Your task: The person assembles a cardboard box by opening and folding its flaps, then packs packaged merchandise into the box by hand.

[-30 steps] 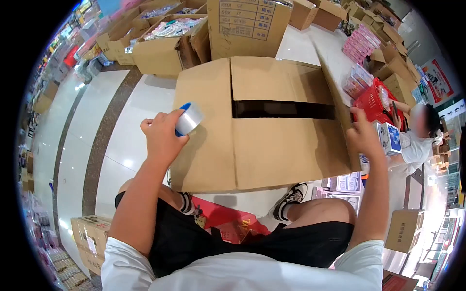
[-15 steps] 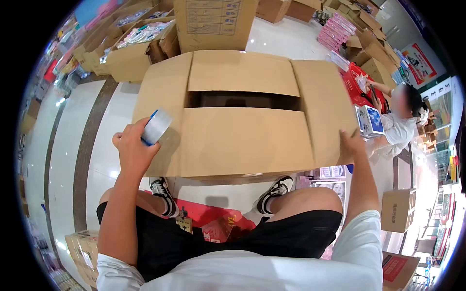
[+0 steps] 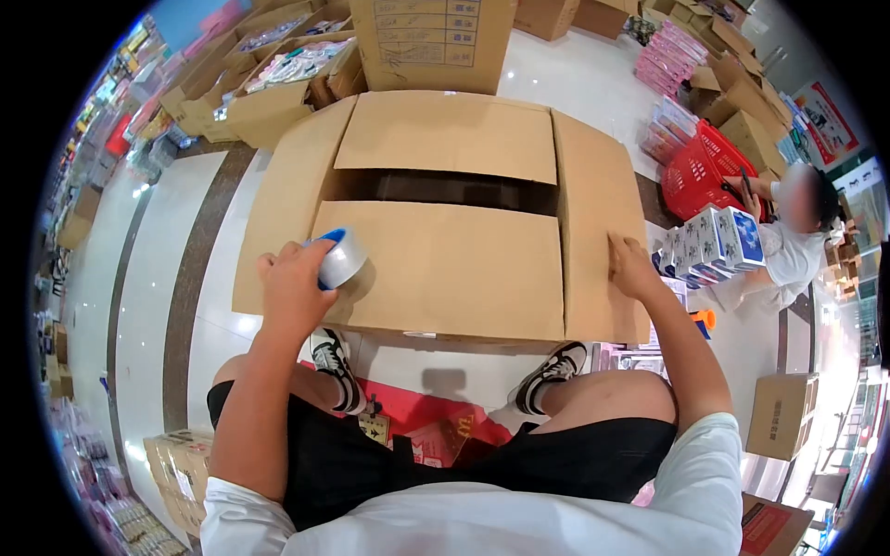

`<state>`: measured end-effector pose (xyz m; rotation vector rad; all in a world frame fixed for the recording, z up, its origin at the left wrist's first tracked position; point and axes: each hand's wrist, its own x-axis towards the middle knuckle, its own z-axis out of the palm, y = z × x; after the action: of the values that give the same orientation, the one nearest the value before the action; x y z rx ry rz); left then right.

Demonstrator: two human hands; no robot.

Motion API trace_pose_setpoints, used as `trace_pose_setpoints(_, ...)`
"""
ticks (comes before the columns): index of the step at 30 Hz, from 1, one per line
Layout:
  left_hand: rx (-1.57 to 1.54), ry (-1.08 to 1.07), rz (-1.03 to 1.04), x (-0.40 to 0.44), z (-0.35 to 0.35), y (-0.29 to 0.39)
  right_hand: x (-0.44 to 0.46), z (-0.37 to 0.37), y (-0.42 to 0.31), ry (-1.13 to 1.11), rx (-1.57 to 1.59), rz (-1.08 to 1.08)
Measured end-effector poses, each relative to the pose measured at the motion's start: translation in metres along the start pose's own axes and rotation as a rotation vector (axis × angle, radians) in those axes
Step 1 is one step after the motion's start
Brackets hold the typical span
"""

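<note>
A large cardboard box stands before my knees. Its flaps are folded inward, leaving a dark slot between the front and back ones. My left hand is closed around a roll of clear tape with a blue core, over the front left part of the lid. On the right side flap rests my right hand, its bent fingers apart and touching the cardboard near the outer edge. Whatever lies inside the box is too dark to make out.
A tall carton stands behind the box, with open cartons of packaged goods at the back left. To the right, a person sits by a red basket and several blue-and-white boxes. A red sheet lies between my feet.
The lid's flaps lie flatter and the slot is narrower. My left hand has brought the tape rightward over the lid. My right hand has moved left, from the flap's outer edge onto its top.
</note>
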<state>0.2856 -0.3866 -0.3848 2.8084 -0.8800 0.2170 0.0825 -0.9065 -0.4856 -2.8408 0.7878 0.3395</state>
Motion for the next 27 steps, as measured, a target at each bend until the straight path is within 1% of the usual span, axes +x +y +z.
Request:
trace_pose_setpoints(1, -0.008, -0.019, 0.008, 0.0, -0.002, 0.003, 0.009, -0.005, -0.019, 0.005, 0.066, -0.102)
trace_pose_setpoints(2, -0.003, -0.023, 0.004, -0.001, -0.001, 0.005, 0.015, -0.013, -0.043, 0.021, 0.024, -0.168)
trace_pose_setpoints(3, -0.012, 0.008, 0.061, 0.0, 0.002, 0.006, 0.021, -0.022, -0.068, 0.041, -0.018, -0.234)
trace_pose_setpoints(5, -0.028, 0.062, 0.135, 0.002, 0.007, 0.006, 0.04, -0.036, -0.109, 0.023, -0.022, -0.252)
trace_pose_setpoints(7, -0.036, 0.084, 0.115, 0.005, 0.006, 0.007, 0.046, -0.042, -0.14, 0.002, -0.032, -0.279)
trace_pose_setpoints(9, -0.035, 0.115, 0.075, 0.007, 0.002, 0.005, 0.051, -0.047, -0.168, -0.159, 0.05, -0.149)
trace_pose_setpoints(11, -0.051, 0.292, 0.117, 0.008, -0.003, -0.004, 0.061, -0.039, -0.179, -0.141, 0.013, -0.176)
trace_pose_setpoints(12, -0.042, 0.299, 0.091, 0.007, -0.007, -0.009, 0.069, -0.032, -0.175, -0.124, -0.016, -0.172)
trace_pose_setpoints(13, -0.035, 0.366, 0.072, 0.006, -0.013, -0.016, 0.083, -0.026, -0.161, -0.101, 0.249, -0.237)
trace_pose_setpoints(14, -0.029, 0.434, 0.055, 0.006, -0.016, -0.022, 0.077, -0.044, -0.16, -0.056, 0.299, -0.27)
trace_pose_setpoints(15, 0.02, 0.505, -0.003, 0.007, -0.016, -0.029, 0.063, -0.072, -0.161, -0.012, 0.349, -0.3)
trace_pose_setpoints(16, 0.018, 0.505, -0.023, 0.008, -0.018, -0.039, 0.051, -0.095, -0.159, 0.034, 0.361, -0.405)
trace_pose_setpoints(17, 0.065, 0.557, -0.126, 0.008, -0.02, -0.052, 0.033, -0.118, -0.159, 0.075, 0.376, -0.502)
trace_pose_setpoints(18, 0.112, 0.605, -0.223, 0.007, -0.023, -0.065, -0.002, -0.149, -0.172, 0.042, 0.3, -0.515)
trace_pose_setpoints(19, 0.064, 0.626, -0.322, 0.008, -0.028, -0.08, -0.04, -0.177, -0.186, 0.015, 0.226, -0.523)
trace_pose_setpoints(20, 0.012, 0.647, -0.42, 0.006, -0.033, -0.09, -0.077, -0.187, -0.193, 0.013, 0.116, -0.543)
trace_pose_setpoints(21, 0.002, 0.641, -0.421, 0.003, -0.043, -0.091, -0.116, -0.19, -0.199, 0.011, 0.005, -0.562)
trace_pose_setpoints(23, -0.39, 0.757, -0.598, -0.004, -0.063, -0.093, -0.189, -0.183, -0.23, -0.186, 0.01, -0.568)
trace_pose_setpoints(24, -0.309, 0.824, -0.556, -0.009, -0.063, -0.099, -0.211, -0.174, -0.242, -0.328, -0.173, -0.588)
trace_pose_setpoints(25, -0.336, 0.786, -0.58, -0.014, -0.063, -0.104, -0.227, -0.141, -0.228, -0.282, -0.094, -0.682)
trace_pose_setpoints(26, -0.363, 0.75, -0.604, -0.019, -0.061, -0.105, -0.244, -0.145, -0.244, -0.359, -0.142, -0.63)
trace_pose_setpoints(27, -0.368, 0.743, -0.607, -0.025, -0.058, -0.101, -0.251, -0.122, -0.237, -0.357, -0.135, -0.692)
